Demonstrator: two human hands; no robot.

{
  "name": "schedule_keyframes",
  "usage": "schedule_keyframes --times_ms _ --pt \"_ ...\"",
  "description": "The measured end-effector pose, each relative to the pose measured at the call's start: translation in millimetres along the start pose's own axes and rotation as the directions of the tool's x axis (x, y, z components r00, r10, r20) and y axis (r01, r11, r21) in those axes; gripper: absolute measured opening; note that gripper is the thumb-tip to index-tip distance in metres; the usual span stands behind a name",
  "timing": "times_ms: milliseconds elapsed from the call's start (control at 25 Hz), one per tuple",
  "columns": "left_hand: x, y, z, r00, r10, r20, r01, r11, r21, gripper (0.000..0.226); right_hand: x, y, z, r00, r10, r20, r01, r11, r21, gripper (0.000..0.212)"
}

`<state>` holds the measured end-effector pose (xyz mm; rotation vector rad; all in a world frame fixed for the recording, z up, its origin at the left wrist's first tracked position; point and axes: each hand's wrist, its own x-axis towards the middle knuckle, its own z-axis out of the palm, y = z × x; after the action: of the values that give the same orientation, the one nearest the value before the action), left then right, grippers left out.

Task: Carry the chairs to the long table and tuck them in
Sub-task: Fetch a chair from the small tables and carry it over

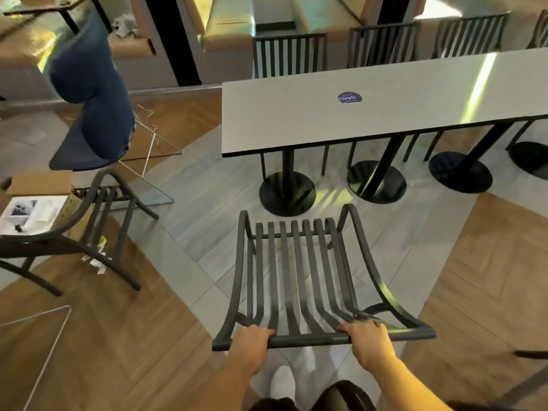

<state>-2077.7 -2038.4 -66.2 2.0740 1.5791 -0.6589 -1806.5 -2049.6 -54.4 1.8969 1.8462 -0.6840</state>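
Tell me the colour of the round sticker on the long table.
Purple-blue with pale lettering; the sticker shows in the head view.

Both forearms are bare to the frame's lower edge; no sleeve, watch or ring is visible on the left hand [252, 341] or the right hand [369, 341]. A white shoe [283, 382] shows below. Dark clothing [341, 396] covers the legs at the bottom edge; details blurred.

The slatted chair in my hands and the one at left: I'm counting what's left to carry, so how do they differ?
Both hands, left hand and right hand, grip the held chair by its top rail, facing the long table. The left chair stands untouched, turned sideways, farther from the table. Both share dark slatted frames.
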Motion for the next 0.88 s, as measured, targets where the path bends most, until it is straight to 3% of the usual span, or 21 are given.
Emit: schedule_keyframes --times_ms 320,880 --pt "108 -2 -92 0.998 -0.058 -0.032 0.055 0.994 -0.089 0.043 128 28 -81 0.998 -0.056 0.001 0.056 0.996 -0.075 0.062" --pt "240 -8 -179 0.981 -0.194 0.01 0.194 0.971 -0.137 0.057 282 60 -177 0.983 -0.181 0.022 0.182 0.978 -0.106 0.047"
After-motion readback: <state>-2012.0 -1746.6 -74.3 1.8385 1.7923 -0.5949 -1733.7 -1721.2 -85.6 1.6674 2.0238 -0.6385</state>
